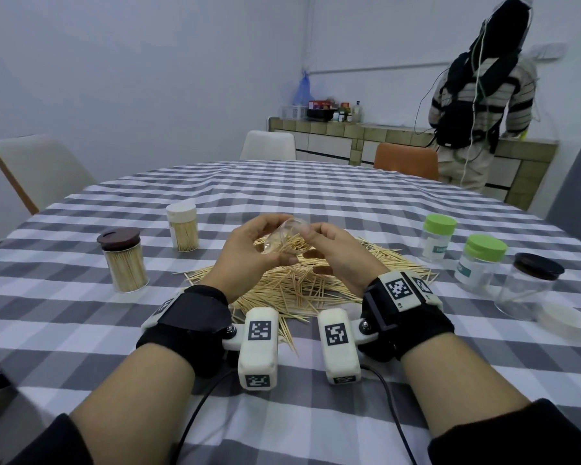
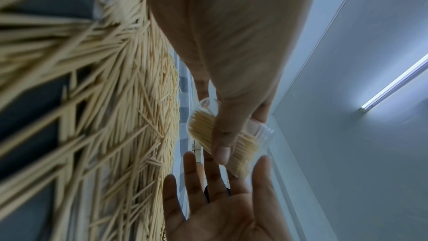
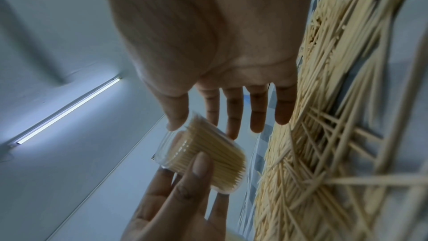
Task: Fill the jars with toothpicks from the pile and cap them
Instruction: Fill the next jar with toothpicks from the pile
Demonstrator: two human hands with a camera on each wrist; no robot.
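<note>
Small clear jar of toothpicks held on its side above the toothpick pile, well clear of the worktop. Gripped in the left hand, thumb and fingers curled round its wall. Long axis tilted, open mouth aimed across at the right hand, bundle tips poking out. Right hand spread and holding nothing, fingers straight, just beside the mouth. Likely next: pressing the protruding ends in along that axis.

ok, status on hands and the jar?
Left hand grips clear jar, tilted, toothpicks inside, uncapped. Right hand open at its mouth. Toothpick pile below; nothing blocking.
</note>
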